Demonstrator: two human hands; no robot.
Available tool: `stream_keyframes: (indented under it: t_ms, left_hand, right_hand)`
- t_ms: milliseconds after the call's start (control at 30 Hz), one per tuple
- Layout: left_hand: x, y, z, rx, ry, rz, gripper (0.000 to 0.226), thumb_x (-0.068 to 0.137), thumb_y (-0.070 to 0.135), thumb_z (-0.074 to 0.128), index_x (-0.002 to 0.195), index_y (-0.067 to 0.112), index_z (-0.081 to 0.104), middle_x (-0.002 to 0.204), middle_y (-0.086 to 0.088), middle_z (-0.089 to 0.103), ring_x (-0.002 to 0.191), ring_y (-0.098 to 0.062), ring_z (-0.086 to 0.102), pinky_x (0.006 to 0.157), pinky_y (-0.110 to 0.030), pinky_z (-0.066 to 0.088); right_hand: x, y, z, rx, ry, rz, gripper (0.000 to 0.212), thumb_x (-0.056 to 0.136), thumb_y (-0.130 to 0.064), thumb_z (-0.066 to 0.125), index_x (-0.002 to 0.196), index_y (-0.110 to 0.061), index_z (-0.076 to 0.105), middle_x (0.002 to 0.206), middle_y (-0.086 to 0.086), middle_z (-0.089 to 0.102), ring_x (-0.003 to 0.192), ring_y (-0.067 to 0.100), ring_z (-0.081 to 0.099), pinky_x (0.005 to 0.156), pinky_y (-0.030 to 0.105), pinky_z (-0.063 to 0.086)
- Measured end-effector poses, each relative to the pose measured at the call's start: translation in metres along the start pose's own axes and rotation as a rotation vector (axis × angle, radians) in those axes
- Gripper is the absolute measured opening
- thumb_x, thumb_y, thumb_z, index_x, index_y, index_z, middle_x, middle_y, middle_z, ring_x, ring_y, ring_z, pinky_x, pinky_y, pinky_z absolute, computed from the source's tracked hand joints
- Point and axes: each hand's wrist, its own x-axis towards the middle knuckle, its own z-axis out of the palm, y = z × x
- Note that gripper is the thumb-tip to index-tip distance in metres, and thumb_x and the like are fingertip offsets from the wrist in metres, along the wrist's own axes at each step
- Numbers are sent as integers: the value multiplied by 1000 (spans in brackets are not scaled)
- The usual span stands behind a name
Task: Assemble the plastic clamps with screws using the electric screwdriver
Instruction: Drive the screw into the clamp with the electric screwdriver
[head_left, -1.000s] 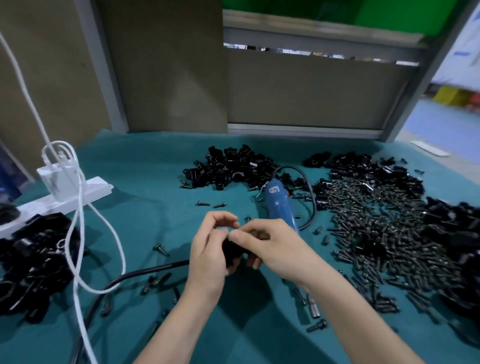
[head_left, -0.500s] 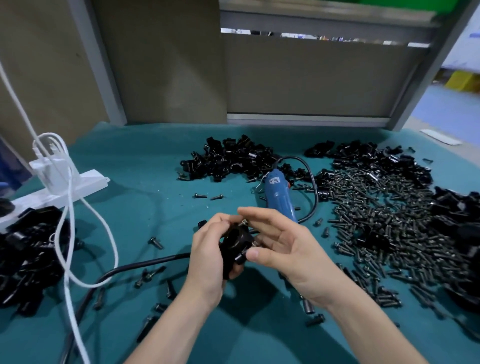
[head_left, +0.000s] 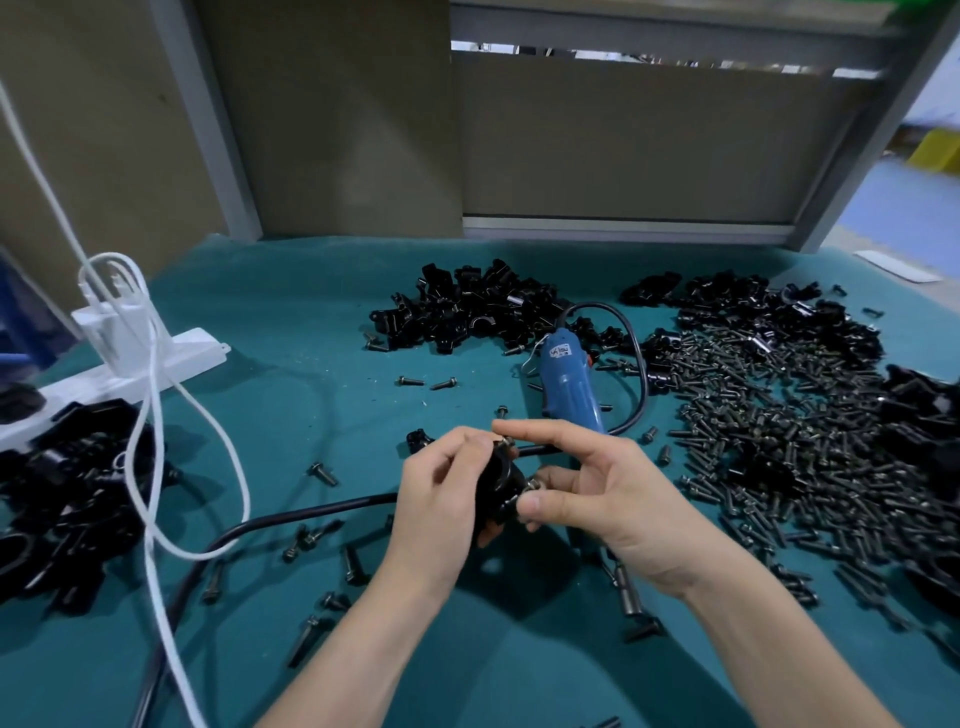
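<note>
Teal mat (head_left: 311, 312) covers the bench, board panels behind. Big spread of loose screws (head_left: 769, 415) at right; black clamp piles at back centre (head_left: 467, 312) and far left (head_left: 62, 499). White cable (head_left: 156, 415) loops from a power strip (head_left: 171, 358). Blue electric screwdriver (head_left: 566, 384) lies on the mat just beyond the hands, untouched.

Left hand (head_left: 441, 499) curls round the clamp (head_left: 498, 483), held above the mat at centre. Right hand (head_left: 608, 488): index tip on the top screw (head_left: 506, 441), thumb against the lower screw (head_left: 532, 484), pinching the clamp between them; other fingers loose and apart.

Change: a second ago both hands closed over the clamp and hid it; now the right hand has opened out and two screw heads show. Judgement: screws look hand-started, so driving comes next.

Hard to make out: how deep the screws sit, whether the clamp halves meet, the left fingertips behind the clamp. Screwdriver tip is hidden behind the right hand
</note>
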Motion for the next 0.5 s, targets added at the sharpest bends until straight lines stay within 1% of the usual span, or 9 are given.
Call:
stream_keyframes:
  t_ms: [33,100,133,167,233,300,400,433,500]
  left_hand:
    - [0,0,0,8,3,12,29,81,32,49,71,8,62,56,-15,53,44,-22,47,35,-18,31]
    - [-2,2,0,31,12,37,24,81,30,50,76,12,65,62,-23,55,44,-21,47,35,-18,32]
    - [-2,3,0,38,16,47,21,81,29,50,80,14,65,66,-27,57,45,-20,49,35,-18,34]
    - [-2,3,0,42,22,58,20,82,29,50,84,15,65,69,-26,60,46,-19,51,36,-20,36]
    - [-2,3,-1,75,38,83,19,82,29,50,86,16,62,72,-20,65,52,-18,54,42,-26,41]
    - [-2,1,-2,127,53,116,17,82,28,50,82,15,61,70,-15,64,57,-19,52,48,-31,38]
    - [-2,0,-3,191,76,183,17,84,24,49,76,10,55,61,-12,53,55,-18,44,51,-31,35]
    - [-3,0,-3,224,83,220,16,84,22,48,74,11,55,61,-9,53,56,-16,44,53,-31,37]
    - [-4,1,-4,318,104,313,13,84,15,46,74,17,55,66,2,58,61,-10,50,57,-23,40]
  right_hand:
    - [0,0,0,4,-3,-2,54,72,1,74,122,-16,66,101,-1,70,70,16,58,73,24,53]
    - [0,0,0,0,-16,-20,52,72,1,73,122,-14,66,118,0,67,71,17,59,74,26,54]
    - [0,0,0,-1,-20,-27,51,74,2,72,123,-13,66,125,5,64,74,19,59,74,27,54]
    - [0,0,0,7,-22,-26,50,77,3,71,124,-12,65,126,11,62,76,21,59,74,28,54]
    - [-1,0,0,46,-28,-12,47,81,1,69,126,-11,64,109,17,67,77,20,61,74,27,54]
    - [-2,-1,2,91,-24,8,41,83,-5,67,124,-12,65,92,10,70,72,14,64,73,26,55]
    - [-3,-3,4,178,-10,51,37,81,-7,64,117,-14,70,92,3,72,68,11,65,71,26,57]
    - [-3,-3,5,211,-7,73,37,81,-6,64,116,-14,71,96,2,72,68,11,65,71,27,58]
    - [-4,-4,7,246,0,108,37,80,-6,63,115,-16,72,99,4,70,71,14,64,71,31,58]
